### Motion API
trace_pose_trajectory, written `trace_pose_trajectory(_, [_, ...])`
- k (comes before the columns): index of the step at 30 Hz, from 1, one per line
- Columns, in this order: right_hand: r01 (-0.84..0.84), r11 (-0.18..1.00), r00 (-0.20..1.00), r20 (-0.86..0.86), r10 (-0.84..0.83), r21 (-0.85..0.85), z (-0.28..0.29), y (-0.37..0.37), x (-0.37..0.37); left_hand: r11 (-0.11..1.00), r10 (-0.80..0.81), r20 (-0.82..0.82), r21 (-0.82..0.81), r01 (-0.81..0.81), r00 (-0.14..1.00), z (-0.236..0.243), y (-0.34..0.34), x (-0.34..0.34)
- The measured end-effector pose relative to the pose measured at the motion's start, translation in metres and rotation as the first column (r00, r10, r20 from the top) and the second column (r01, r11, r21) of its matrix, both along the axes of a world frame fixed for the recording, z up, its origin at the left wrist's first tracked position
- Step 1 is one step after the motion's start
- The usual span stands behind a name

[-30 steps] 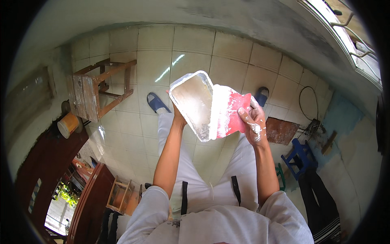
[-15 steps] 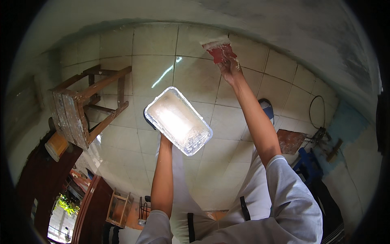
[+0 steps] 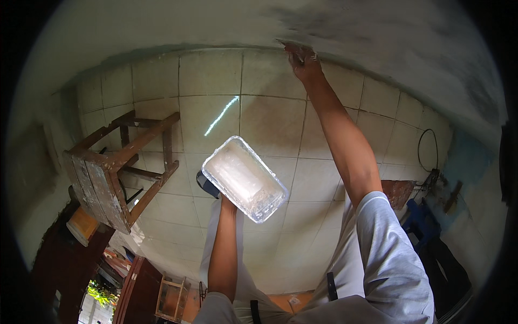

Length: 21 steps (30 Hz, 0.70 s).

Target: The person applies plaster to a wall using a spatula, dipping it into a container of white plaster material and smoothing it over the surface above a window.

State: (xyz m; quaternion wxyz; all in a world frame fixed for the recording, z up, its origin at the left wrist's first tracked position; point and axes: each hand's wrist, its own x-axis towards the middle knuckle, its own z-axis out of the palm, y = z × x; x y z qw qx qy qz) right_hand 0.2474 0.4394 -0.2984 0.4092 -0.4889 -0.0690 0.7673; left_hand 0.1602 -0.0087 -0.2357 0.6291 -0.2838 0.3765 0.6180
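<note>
My left hand (image 3: 229,204) holds up a clear plastic tub (image 3: 240,175) from below, its fingers hidden under it. The tub is rectangular, with white paste smeared on its rim and inside. My right arm reaches far forward, where my right hand (image 3: 306,63) grips a red putty scraper (image 3: 294,47). The scraper is seen almost edge-on and lies at the wall (image 3: 232,24), though exact contact is hard to make out. Pale residue marks the fingers, and darker patches show on the wall nearby.
A worn wooden stool (image 3: 97,183) stands at the left on the tiled floor (image 3: 272,119). Behind it is an orange-and-white container (image 3: 83,224). On the right are a blue plastic item (image 3: 420,221), a looped cable (image 3: 429,148) and a reddish-brown slab (image 3: 396,193).
My right hand has moved up and forward, bringing the scraper from above the floor to the wall. The tub now appears a little lower and further right. The view has shifted slightly.
</note>
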Motion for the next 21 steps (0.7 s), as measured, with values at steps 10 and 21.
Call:
trace_pose_trajectory(10, [0.147,0.982,0.989,-0.021,-0.145,0.118,0.200,-0.048,-0.001,0.999,-0.017,0.049,0.043,0.014,0.999,0.046,0.019,-0.019])
trace_pose_trajectory(21, [0.198,0.966,0.980,0.009,-0.199,-0.167,-0.027,-0.066,-0.028,0.995,-0.014,0.120,0.102,0.001,0.993,0.005,0.037,-0.010])
